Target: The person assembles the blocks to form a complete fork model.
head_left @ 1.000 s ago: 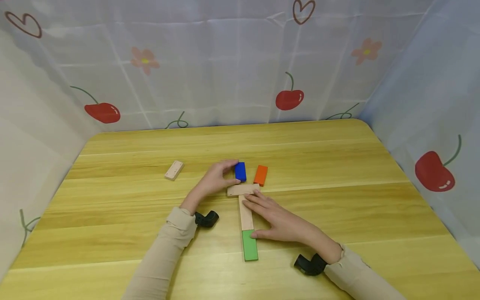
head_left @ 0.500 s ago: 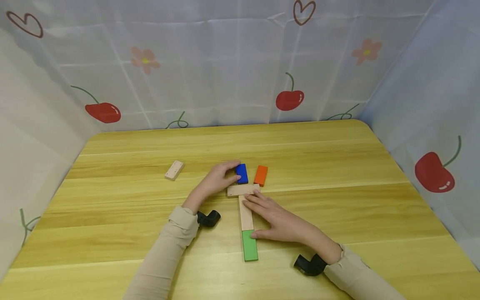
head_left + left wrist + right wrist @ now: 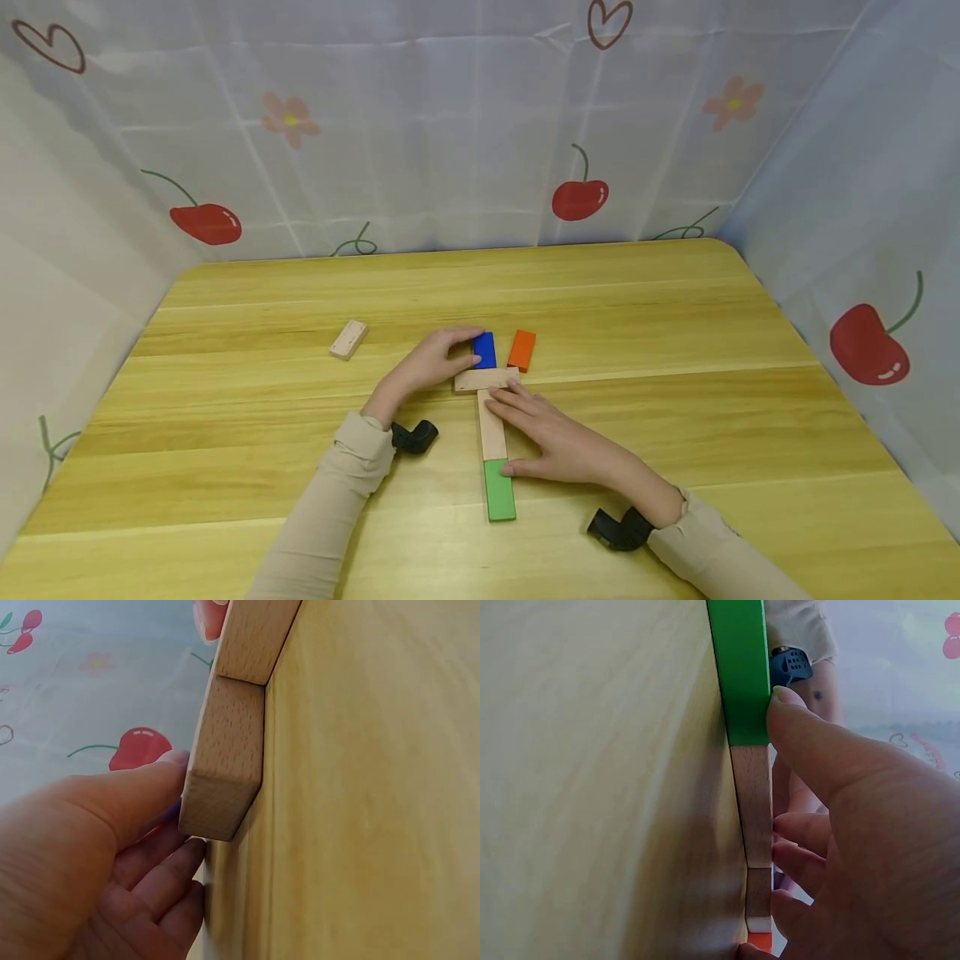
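Note:
My left hand [image 3: 429, 360] pinches a blue block [image 3: 486, 350] between thumb and forefinger. The block stands against the far side of a plain wooden block [image 3: 474, 381] lying crosswise. In the left wrist view the crosswise block [image 3: 225, 739] hides most of the blue one. Below it, a second plain block [image 3: 491, 433] runs toward the person, with a green block [image 3: 500, 497] at its near end. My right hand [image 3: 566, 442] lies spread over this row. Its thumb touches the green block [image 3: 742, 675], and its fingertips rest on the plain blocks.
An orange block [image 3: 521, 350] lies right of the blue one, just beyond the crosswise block. Farther left, a loose plain block [image 3: 349, 340] lies on the wooden table [image 3: 675, 333]. A patterned curtain [image 3: 450, 125] surrounds the table's back and sides.
The blue block has slid slightly toward the person, up to the crosswise block, and straightened. My left fingers have shifted along with it. The right hand has stayed in place.

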The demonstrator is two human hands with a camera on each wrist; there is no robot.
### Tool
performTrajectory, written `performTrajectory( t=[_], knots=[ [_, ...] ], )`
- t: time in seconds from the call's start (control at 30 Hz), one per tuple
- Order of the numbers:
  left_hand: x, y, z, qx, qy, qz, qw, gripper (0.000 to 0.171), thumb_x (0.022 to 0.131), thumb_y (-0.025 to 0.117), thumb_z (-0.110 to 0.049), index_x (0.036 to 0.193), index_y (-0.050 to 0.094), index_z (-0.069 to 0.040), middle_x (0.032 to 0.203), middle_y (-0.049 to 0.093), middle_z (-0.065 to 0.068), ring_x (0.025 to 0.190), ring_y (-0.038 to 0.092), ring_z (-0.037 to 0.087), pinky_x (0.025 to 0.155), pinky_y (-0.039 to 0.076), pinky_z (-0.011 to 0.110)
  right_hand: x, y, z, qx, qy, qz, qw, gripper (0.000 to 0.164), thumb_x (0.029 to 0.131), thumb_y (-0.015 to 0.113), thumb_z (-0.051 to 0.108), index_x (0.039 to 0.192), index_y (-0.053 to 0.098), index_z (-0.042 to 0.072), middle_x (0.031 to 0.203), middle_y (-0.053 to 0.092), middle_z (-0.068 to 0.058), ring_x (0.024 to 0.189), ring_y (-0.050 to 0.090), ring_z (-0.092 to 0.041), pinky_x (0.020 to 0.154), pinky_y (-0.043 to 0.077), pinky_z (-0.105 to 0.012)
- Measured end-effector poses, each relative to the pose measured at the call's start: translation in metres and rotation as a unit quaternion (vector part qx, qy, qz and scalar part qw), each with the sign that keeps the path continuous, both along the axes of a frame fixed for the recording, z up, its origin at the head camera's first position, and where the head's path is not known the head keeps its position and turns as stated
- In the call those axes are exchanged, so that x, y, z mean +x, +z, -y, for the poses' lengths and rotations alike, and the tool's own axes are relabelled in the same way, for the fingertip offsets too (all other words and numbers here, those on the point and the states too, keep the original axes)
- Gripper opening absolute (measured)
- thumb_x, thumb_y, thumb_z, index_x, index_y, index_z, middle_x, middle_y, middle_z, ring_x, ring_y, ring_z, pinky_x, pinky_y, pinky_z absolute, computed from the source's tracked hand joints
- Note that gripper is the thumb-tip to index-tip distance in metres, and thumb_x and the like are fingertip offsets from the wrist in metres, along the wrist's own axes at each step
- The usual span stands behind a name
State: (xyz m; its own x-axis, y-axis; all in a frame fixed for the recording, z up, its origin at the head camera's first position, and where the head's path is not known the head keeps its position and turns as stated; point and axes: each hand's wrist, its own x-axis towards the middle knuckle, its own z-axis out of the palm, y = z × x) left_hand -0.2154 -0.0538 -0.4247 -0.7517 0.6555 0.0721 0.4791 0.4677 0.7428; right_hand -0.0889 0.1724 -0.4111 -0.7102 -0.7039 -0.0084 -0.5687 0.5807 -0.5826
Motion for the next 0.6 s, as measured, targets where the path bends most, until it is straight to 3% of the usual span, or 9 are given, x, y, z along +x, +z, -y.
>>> performTrajectory(
  t=[0.37, 0.6],
  knots=[
    [0.002, 0.004, 0.006, -0.003, 0.009, 0.006, 0.9999, 0.049, 0.095, 0.058, -0.017, 0.139, 0.044, 0.000, 0.141, 0.042, 0.013, 0.130, 0.036, 0.026, 0.106, 0.028, 0.038, 0.000, -0.002, -0.001, -0.006, 0.001, -0.004, 1.000, 0.080, 0.088, 0.061, 0.047, 0.150, 0.025, 0.011, 0.155, 0.014, -0.003, 0.140, 0.000, -0.025, 0.108, 0.017, -0.050],
    [-0.002, 0.024, 0.040, -0.005, 0.071, 0.004, 0.9975, 0.054, 0.094, 0.059, -0.018, 0.143, 0.038, -0.004, 0.146, 0.034, 0.009, 0.133, 0.030, 0.027, 0.106, 0.026, 0.043, -0.001, -0.002, 0.000, -0.003, -0.002, 0.001, 1.000, 0.081, 0.088, 0.060, 0.049, 0.150, 0.024, 0.011, 0.155, 0.012, -0.002, 0.140, -0.003, -0.024, 0.108, 0.016, -0.050]
  ],
)
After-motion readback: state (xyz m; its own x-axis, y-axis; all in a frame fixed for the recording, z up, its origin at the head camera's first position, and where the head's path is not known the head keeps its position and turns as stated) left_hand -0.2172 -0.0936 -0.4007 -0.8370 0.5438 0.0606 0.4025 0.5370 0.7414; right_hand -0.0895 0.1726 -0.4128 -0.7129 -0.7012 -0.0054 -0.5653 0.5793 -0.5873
